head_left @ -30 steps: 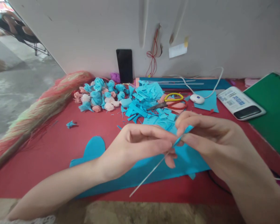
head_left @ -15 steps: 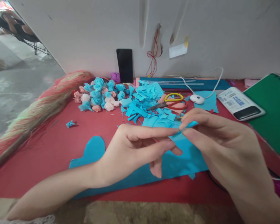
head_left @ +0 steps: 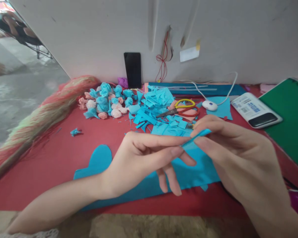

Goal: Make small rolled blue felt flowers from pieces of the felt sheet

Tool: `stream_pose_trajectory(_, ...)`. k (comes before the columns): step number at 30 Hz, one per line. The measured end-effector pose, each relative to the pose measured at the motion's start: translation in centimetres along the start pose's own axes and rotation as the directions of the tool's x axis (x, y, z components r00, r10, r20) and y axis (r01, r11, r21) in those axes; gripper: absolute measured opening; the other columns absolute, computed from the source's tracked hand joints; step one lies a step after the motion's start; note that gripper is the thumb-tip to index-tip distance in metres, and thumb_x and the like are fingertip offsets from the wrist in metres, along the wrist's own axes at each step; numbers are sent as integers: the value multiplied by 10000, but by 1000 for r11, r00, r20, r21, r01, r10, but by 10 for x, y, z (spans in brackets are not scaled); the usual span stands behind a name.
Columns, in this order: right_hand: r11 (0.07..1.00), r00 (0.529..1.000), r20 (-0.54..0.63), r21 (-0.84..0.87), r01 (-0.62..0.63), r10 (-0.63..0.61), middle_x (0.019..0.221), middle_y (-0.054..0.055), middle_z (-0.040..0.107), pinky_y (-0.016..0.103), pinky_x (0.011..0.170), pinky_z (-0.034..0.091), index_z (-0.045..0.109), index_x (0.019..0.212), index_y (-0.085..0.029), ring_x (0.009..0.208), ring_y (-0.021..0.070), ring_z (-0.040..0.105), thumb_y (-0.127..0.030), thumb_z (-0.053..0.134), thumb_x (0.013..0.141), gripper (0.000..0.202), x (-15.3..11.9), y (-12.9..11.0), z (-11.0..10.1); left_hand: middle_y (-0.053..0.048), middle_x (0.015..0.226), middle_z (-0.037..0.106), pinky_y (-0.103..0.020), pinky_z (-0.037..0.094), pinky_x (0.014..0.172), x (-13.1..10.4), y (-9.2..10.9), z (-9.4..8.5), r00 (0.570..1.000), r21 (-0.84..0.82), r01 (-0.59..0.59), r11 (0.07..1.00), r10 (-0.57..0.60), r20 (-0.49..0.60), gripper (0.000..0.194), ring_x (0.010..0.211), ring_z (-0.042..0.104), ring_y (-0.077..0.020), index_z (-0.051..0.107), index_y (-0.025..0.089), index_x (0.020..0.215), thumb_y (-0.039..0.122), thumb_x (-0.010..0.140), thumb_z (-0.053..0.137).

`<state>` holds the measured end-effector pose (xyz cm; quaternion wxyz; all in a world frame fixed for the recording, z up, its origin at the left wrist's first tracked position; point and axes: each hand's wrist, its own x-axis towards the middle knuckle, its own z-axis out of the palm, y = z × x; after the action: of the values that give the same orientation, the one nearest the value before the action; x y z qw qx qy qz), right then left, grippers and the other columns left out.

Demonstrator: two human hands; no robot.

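One blue strip (head_left: 201,134) is pinched by one left hand (head_left: 136,162) and one right hand (head_left: 234,148), in front of one pair of scissors (head_left: 172,111). Low left fingers (head_left: 173,182) are spread more than a second ago.

Wall (head_left: 94,33) and floor (head_left: 22,96) around my red table (head_left: 49,158)

The wall, pale grey, rose directly in front of me along the far side of the table. Two long streaks (head_left: 152,24) ran down it, beside a slip of white paper (head_left: 189,54). To my left, beyond the wall's slanting edge, lay the mottled grey floor, on which stood a dark chair (head_left: 33,39) with thin legs. Light was strongest at the far upper left.
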<state>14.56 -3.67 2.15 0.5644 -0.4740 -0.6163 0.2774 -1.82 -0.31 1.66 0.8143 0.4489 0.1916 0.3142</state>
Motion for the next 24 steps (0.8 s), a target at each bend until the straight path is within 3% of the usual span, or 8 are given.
stream_pose_trajectory(13,997,996,53,36,-74,72,741,-65,529,109,627,434,627,725,-271,705,66,498,-164,628,753,111,2,-3,-3,-4,795,731,-107,525,413,2,-1,0,990,-260,95,961,-63,126,238,533,687,-119,696,183,941,92,853,494)
stream_pose_trajectory(24,998,997,50,34,-56,54,743,-78,536,60,669,428,621,752,-282,743,50,504,-164,630,759,119,0,-4,-3,-1,770,737,-104,521,409,2,-1,-1,987,-286,111,952,-72,143,199,540,689,-127,692,185,928,123,840,524)
